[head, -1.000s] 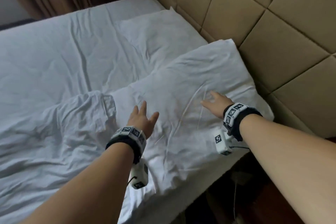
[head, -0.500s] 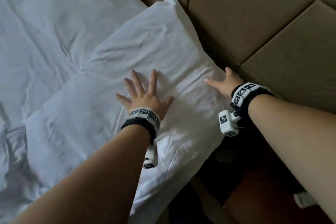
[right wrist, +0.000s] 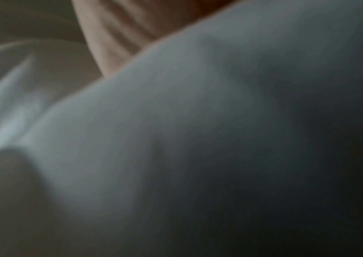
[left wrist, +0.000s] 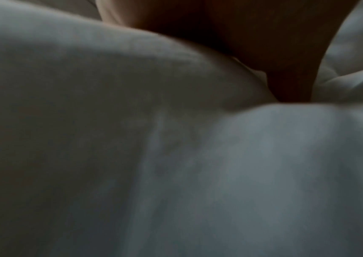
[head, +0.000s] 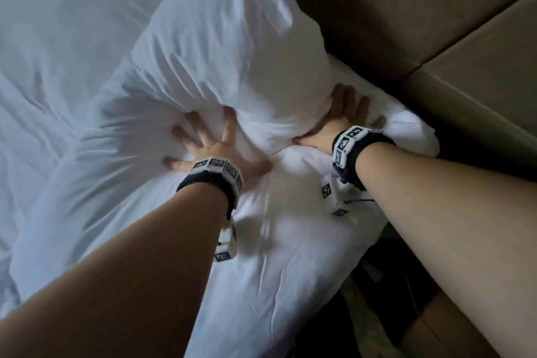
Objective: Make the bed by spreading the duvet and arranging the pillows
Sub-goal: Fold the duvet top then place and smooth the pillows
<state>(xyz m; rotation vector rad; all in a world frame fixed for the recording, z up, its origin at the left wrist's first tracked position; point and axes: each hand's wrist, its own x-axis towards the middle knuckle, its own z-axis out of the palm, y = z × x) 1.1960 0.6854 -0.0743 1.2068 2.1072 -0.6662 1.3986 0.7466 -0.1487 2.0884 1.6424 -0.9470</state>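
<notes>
Pressing the white pillow [head: 220, 46] — left hand [head: 215, 145] splayed flat, right hand [head: 334, 122] flat too.

White pillow [head: 232, 46] on bed [head: 58, 38]

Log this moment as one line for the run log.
left hand: pressing pillow | right hand: pressing pillow | headboard: behind

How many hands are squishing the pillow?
2. The left hand presses with spread fingers into the middle of the white pillow. The right hand pushes its side nearest the padded headboard. No other hands show.
</notes>
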